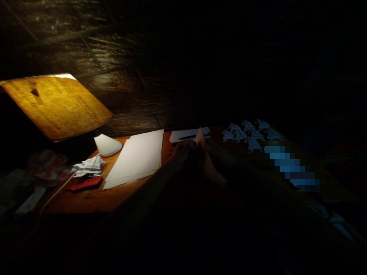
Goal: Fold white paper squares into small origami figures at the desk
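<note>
A folded piece of paper stands raised and tilted between my two hands. My left hand is closed on its left side, with the fingers bent and dimly lit. Against its right side is my right hand, closed and mostly lost in shadow. Just beyond the hands lies a small stack of white paper with a dark, slim object with a reddish end across it; its kind is not clear. To the left are larger blank white sheets.
Several folded paper figures stand at the back right of the wooden table. At left are a white lamp head, a crumpled folded paper and a red object. A lit yellow-brown board rises behind. A blurred blue patch lies right.
</note>
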{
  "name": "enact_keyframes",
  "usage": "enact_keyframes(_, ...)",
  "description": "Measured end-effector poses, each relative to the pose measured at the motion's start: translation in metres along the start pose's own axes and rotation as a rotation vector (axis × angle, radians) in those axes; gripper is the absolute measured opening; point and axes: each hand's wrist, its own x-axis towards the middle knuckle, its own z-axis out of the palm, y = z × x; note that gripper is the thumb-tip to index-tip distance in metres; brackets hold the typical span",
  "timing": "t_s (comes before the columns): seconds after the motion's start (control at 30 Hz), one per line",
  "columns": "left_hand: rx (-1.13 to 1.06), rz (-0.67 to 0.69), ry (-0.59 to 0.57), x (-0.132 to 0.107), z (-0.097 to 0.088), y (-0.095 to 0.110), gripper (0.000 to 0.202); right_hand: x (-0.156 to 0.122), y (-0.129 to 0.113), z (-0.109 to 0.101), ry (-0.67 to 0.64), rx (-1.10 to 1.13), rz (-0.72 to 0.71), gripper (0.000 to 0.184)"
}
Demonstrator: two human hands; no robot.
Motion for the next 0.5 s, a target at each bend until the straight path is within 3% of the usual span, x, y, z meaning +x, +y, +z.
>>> enact_keyframes(0.1,0.064,-0.066,-0.055,-0.003,0.003,0.001,0.057,-0.001,-0.001,0.004,-0.013,0.036,0.016,0.053)
enact_keyframes(0.2,0.101,-0.149,-0.012,-0.004,0.003,0.001,0.048,-0.002,-0.004,0.003,-0.012,-0.002,-0.007,0.05)
enact_keyframes(0.3,0.087,-0.133,0.014,-0.006,0.005,0.004,0.048,0.0,-0.004,-0.002,-0.009,-0.085,-0.024,0.049)
enact_keyframes(0.5,0.045,-0.119,-0.048,-0.014,0.017,0.021,0.046,0.008,0.004,-0.01,-0.03,-0.196,-0.053,0.061)
